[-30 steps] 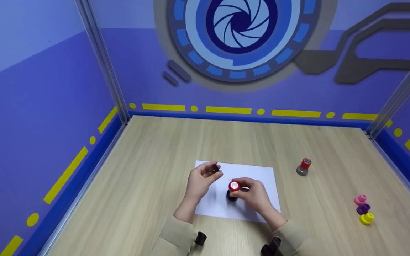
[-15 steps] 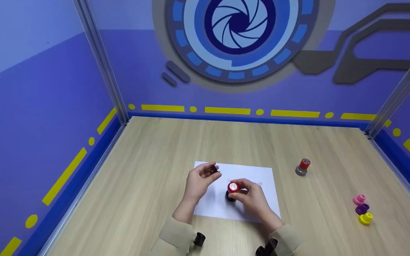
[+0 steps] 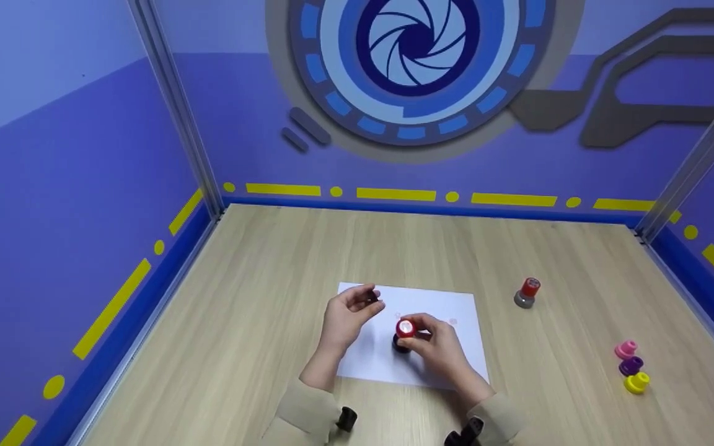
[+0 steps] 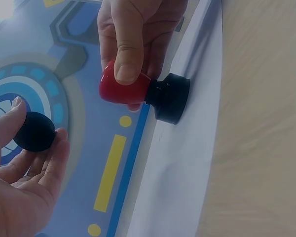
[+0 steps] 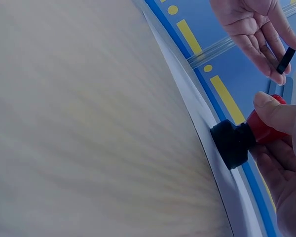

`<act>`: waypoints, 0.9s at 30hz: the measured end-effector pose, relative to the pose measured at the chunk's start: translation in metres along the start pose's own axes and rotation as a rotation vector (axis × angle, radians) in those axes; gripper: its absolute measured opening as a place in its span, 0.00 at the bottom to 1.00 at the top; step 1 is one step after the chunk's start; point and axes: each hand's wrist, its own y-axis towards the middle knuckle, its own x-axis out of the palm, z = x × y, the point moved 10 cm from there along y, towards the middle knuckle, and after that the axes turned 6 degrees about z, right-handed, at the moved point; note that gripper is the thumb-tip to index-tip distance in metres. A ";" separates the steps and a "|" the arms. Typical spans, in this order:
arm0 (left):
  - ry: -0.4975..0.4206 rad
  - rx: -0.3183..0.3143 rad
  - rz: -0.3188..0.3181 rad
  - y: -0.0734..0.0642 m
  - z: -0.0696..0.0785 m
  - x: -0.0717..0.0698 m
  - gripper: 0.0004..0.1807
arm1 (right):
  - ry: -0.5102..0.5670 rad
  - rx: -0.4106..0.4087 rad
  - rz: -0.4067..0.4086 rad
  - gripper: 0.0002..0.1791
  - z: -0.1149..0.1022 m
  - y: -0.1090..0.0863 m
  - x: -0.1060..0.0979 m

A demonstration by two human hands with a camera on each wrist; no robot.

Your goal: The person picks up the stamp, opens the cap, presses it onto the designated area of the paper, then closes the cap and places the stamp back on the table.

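My right hand (image 3: 440,344) grips the rounded red handle of a stamp (image 4: 123,89), thumb on one side. The stamp stands upright, its black base (image 5: 230,144) right at the white sheet of paper (image 3: 375,359). Pinched between thumb and fingertips of my left hand (image 3: 344,319) is a round black cap (image 4: 34,132), raised over the left part of the sheet. In the right wrist view the cap shows edge-on as a thin disc. Two faint pinkish prints (image 3: 453,321) are on the paper beyond the right hand.
A second stamp, red on top with a grey base (image 3: 527,293), stands right of the paper. Farther right, a pink stamp (image 3: 626,349), a purple one (image 3: 631,365) and a yellow one (image 3: 637,383) sit in a row on the wooden table (image 3: 258,279). Blue panels (image 3: 84,217) enclose it.
The head view has shifted slightly. Both hands keep their holds and stay almost in place, the right forearm edging a little to the left.
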 end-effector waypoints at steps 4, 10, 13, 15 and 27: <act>-0.009 0.012 0.003 0.000 0.000 0.000 0.23 | 0.013 -0.005 0.000 0.20 -0.001 0.000 0.000; -0.019 0.016 0.009 0.001 0.000 -0.001 0.23 | 0.007 -0.015 0.004 0.20 -0.002 -0.001 0.000; -0.014 0.017 0.012 0.001 0.000 -0.001 0.23 | -0.006 -0.013 0.004 0.19 -0.001 0.000 0.000; -0.011 0.017 0.014 0.001 -0.001 -0.001 0.23 | -0.012 -0.009 0.003 0.19 0.000 0.000 0.000; 0.000 0.020 0.019 0.001 0.000 -0.003 0.23 | -0.011 0.006 -0.008 0.20 0.001 0.000 0.000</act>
